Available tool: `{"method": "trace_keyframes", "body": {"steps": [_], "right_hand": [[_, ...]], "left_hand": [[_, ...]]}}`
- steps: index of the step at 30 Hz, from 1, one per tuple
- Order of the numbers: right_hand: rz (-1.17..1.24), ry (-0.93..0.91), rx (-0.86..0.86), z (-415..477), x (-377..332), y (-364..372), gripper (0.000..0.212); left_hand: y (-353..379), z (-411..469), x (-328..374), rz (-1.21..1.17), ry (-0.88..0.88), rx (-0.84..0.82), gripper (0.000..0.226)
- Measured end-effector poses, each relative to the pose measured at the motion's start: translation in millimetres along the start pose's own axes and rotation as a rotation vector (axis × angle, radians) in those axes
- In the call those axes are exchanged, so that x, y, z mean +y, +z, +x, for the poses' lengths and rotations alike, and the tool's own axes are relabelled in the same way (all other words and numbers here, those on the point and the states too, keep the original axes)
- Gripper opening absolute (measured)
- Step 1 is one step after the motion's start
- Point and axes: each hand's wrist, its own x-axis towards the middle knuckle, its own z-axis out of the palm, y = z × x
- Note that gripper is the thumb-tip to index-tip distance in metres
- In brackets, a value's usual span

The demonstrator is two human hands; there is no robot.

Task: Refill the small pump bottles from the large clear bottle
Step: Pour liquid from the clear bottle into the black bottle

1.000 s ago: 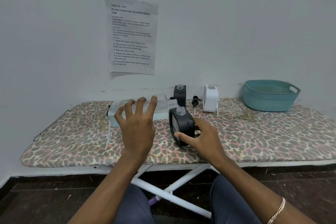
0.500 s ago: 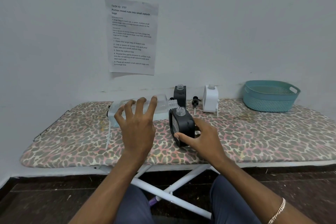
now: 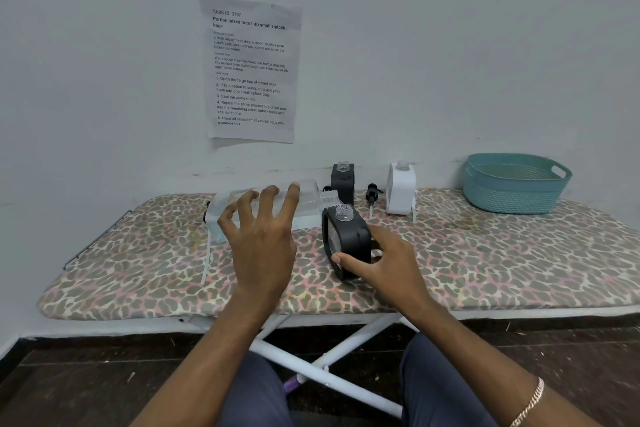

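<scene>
Sideways clear bottle (image 3: pixel 307 202) over black bottle (image 3: pixel 350 240)

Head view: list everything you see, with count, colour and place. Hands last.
Large bottle: 1, clear, tipped on its side in the left hand, mouth over the held small bottle's neck.
Held small bottle: 1, black, uncapped, tilted, in the right hand.
Back small bottle: 1, black, uncapped, upright by the wall.
White small bottle: 1, white, uncapped, upright, right of it.
Pump head: 1 clearly seen, black, between those two.
Basket: 1, teal, back right of the board.
Ironing board: 1, leopard-print cover, white legs.
Printed sheet: 1, white, on the wall.
Bracelet: 1, gold-coloured, right wrist.
Left hand: grips the large bottle.
Right hand: holds the held small bottle.
</scene>
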Motion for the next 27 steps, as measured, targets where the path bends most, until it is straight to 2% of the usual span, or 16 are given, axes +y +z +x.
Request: {"method": "trace_keyframes", "body": {"steps": [27], "right_hand": [[0.008,0.004,-0.027,-0.1,-2.7,-3.3,0.055]], "left_hand": [[0.1,-0.1,1.6,-0.014,0.0,0.01,0.081]]}}
